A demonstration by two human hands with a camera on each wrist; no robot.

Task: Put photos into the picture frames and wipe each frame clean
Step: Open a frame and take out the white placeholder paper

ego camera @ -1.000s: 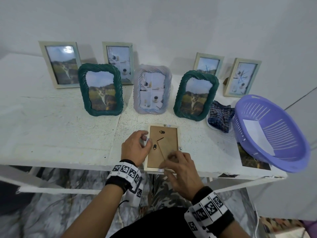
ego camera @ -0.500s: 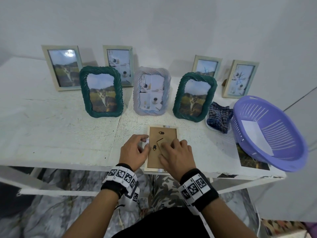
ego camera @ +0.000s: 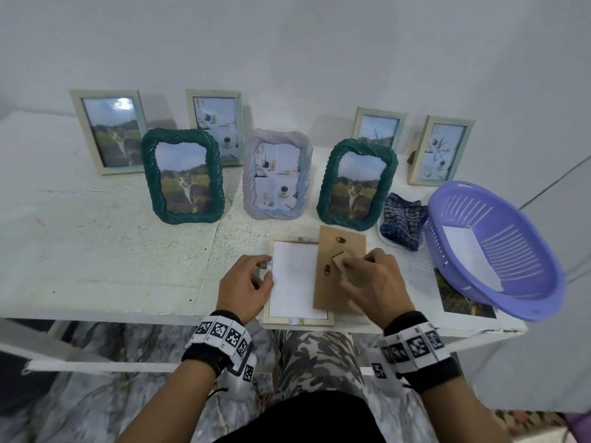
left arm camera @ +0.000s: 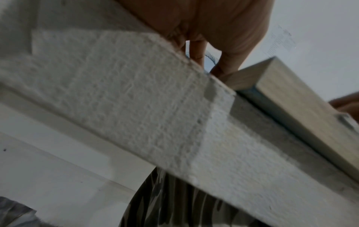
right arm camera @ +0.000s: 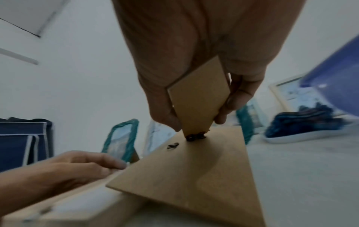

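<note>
A pale wooden picture frame (ego camera: 297,320) lies face down at the table's front edge, its white inside showing. My right hand (ego camera: 367,276) pinches the hinged stand (right arm camera: 198,98) of the brown backing board (ego camera: 340,270) and holds the board lifted off, to the frame's right. My left hand (ego camera: 249,279) holds the frame's left edge (left arm camera: 303,104), fingers curled against it. A loose cat photo (ego camera: 463,297) lies partly under the purple basket (ego camera: 499,251). A checked blue cloth (ego camera: 403,220) lies between the basket and the frames.
Several filled frames stand in two rows behind: green twisted ones (ego camera: 184,175) (ego camera: 356,183), a pale blue one (ego camera: 278,175), and plain pale ones by the wall. A white sheet (ego camera: 470,257) lies in the basket. The left tabletop (ego camera: 96,244) is bare white wood.
The backing board, seated in the frame before, has come out and moved right in my right hand, uncovering the white inside. My left hand stayed at the frame's left edge.
</note>
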